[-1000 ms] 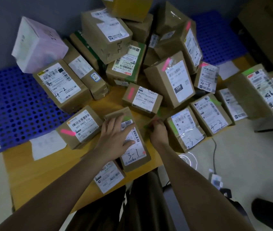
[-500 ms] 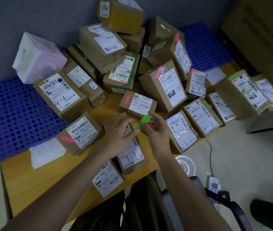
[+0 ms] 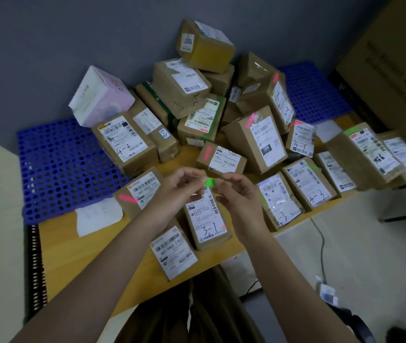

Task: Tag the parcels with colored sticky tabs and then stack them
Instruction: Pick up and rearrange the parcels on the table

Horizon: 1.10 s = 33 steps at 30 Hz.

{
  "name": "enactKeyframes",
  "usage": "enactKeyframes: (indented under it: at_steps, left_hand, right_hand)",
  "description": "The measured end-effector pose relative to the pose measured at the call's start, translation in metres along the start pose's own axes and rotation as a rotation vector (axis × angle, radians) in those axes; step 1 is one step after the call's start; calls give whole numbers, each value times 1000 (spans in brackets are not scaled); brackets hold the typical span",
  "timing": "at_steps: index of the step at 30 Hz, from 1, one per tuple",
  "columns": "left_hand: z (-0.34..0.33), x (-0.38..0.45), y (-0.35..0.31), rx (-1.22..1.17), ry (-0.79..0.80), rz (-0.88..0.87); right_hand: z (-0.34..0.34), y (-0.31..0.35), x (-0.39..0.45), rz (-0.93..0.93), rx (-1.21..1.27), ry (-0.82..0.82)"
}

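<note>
A green sticky tab (image 3: 209, 182) is pinched between my left hand (image 3: 179, 191) and my right hand (image 3: 238, 196), both raised above the wooden table (image 3: 73, 253). Directly beneath them lies a brown parcel marked 3-1 (image 3: 208, 224), its top end hidden by my fingers. Left of it sits a parcel with a pink tab (image 3: 139, 191). Another labelled parcel (image 3: 173, 252) lies at the table's front edge. Right of my hands are a green-tabbed parcel (image 3: 280, 201) and a parcel marked 4-3 (image 3: 308, 183).
Many brown parcels are heaped at the back against the grey wall, several with pink tabs, plus a pink-white box (image 3: 100, 96). Blue perforated pallets (image 3: 56, 167) flank the table. A loose white paper (image 3: 96, 216) lies at the left. A large carton (image 3: 395, 68) stands right.
My left hand lifted off the 3-1 parcel. My right hand rose from the table with a green tab, and both hands now pinch it together above the parcel.
</note>
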<state>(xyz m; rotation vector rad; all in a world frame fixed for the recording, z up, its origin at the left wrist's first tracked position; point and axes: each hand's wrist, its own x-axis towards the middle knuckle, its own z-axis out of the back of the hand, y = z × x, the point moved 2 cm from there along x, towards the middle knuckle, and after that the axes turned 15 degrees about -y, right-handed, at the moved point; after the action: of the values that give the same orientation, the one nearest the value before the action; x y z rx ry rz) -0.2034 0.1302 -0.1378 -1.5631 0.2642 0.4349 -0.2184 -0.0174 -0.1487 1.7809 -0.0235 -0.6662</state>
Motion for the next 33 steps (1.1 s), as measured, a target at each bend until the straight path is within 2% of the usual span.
enactKeyframes:
  at_steps: [3, 6, 8, 10, 13, 15, 18, 22, 26, 33]
  left_hand:
    - [4, -6, -6, -62, -75, -9]
    - [14, -4, -12, -124, -168, 33]
    - [18, -4, -15, -127, -165, 70]
    - [19, -3, -17, -134, -158, 102]
    - [18, -4, -20, -276, -181, 146]
    - [17, -3, -20, -400, -164, 172]
    - [17, -3, -19, -432, -167, 168]
    - [23, -4, -21, -312, -224, 73]
    - [30, -6, -21, -187, -234, -23]
    - [48, -23, -5, -234, -193, 106]
  right_hand:
    - [-9, 7, -4, 102, -40, 57]
    - [-8, 20, -2, 415, -262, 259]
    - [-7, 27, 1, 732, -478, 370]
    - [-10, 30, 4, 1081, -659, 370]
    - [-17, 32, 9, 1314, -715, 294]
    - [-21, 32, 10, 1356, -708, 233]
    - [-26, 29, 11, 1337, -699, 185]
    - [-32, 29, 6, 1295, -776, 180]
    - [-39, 27, -13, 1352, -895, 113]
    - [-49, 0, -43, 1321, -881, -15]
